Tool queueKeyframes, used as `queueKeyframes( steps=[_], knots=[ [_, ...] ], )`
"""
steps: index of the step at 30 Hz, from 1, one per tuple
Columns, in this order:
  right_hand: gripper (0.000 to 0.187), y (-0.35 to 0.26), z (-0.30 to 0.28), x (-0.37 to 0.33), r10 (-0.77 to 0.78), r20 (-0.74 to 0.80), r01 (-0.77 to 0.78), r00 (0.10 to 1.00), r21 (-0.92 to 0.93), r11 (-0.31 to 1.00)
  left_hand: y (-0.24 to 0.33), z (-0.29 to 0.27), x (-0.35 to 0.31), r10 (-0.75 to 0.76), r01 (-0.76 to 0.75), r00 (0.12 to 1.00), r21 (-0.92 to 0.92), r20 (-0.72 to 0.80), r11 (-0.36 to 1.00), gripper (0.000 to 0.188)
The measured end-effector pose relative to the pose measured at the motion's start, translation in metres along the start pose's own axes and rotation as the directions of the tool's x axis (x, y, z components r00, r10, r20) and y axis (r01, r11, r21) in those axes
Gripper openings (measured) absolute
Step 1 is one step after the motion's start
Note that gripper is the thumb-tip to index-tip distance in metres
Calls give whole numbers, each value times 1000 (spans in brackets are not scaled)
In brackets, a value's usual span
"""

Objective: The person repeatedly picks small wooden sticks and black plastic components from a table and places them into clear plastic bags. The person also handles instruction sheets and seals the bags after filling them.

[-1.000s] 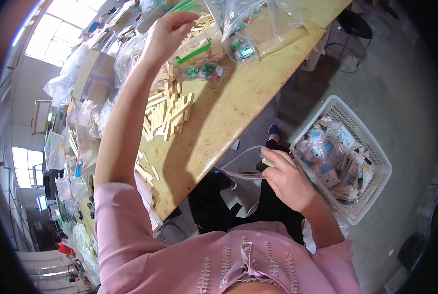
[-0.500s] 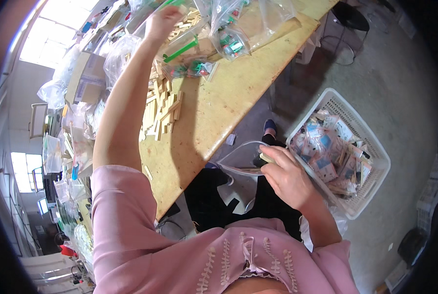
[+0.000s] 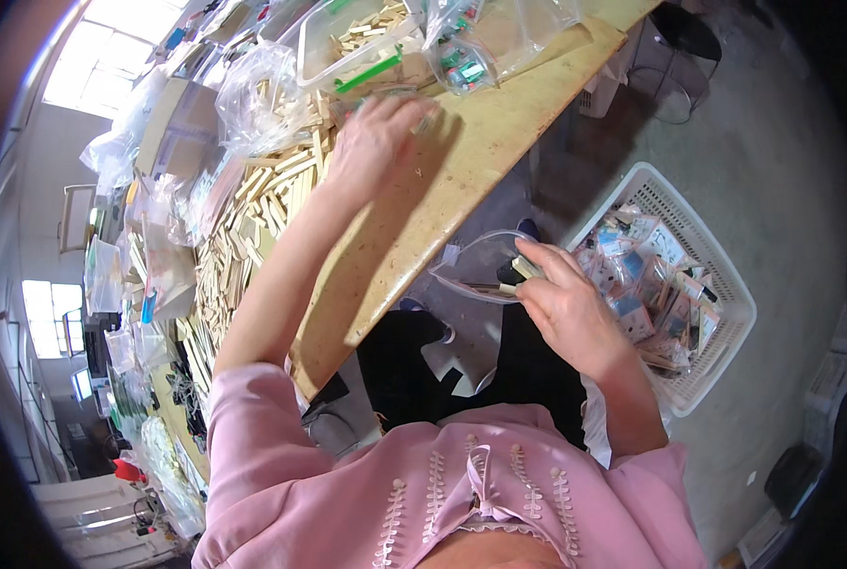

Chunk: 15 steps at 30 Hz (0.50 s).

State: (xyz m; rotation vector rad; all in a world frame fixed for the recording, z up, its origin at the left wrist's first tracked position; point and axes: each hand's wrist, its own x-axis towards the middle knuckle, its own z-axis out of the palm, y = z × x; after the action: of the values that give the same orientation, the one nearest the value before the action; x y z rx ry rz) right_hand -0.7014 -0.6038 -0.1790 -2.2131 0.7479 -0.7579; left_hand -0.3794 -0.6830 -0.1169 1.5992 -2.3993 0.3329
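My left hand (image 3: 378,137) is over the table, on top of a small clear bag of coloured parts (image 3: 402,90) that it mostly covers. Its fingertips are blurred, so whether they grip the bag does not show. At the table's near edge, my right hand (image 3: 567,302) is closed on a clear plastic bag (image 3: 475,284), whose mouth stands open to the left. Short pale wooden sticks (image 3: 528,267) show between the thumb and fingers of that hand. Loose wooden sticks (image 3: 243,232) lie heaped on the table left of my left forearm.
A clear tub with a green clip (image 3: 371,74) holds more wooden pieces at the back. Beside it lies a large clear bag (image 3: 466,66) of small packets. To the right, a white basket (image 3: 717,365) of filled packets stands low. A black stool (image 3: 684,38) stands far right.
My left hand has come back from the tub, down and right to the small bag on the table. The right hand, still holding the plastic bag, has shifted slightly right.
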Motion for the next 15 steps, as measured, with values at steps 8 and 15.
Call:
queueKeyframes(
  steps=[8,15],
  knots=[
    [5,-22,10,-23,31,16,-32,999,41,999,-52,35,-13,-242,219,968,-238,-72,946,30],
    [11,-42,17,-21,-83,-6,83,997,-12,997,85,-54,-111,-262,259,957,-784,128,564,24]
  ],
)
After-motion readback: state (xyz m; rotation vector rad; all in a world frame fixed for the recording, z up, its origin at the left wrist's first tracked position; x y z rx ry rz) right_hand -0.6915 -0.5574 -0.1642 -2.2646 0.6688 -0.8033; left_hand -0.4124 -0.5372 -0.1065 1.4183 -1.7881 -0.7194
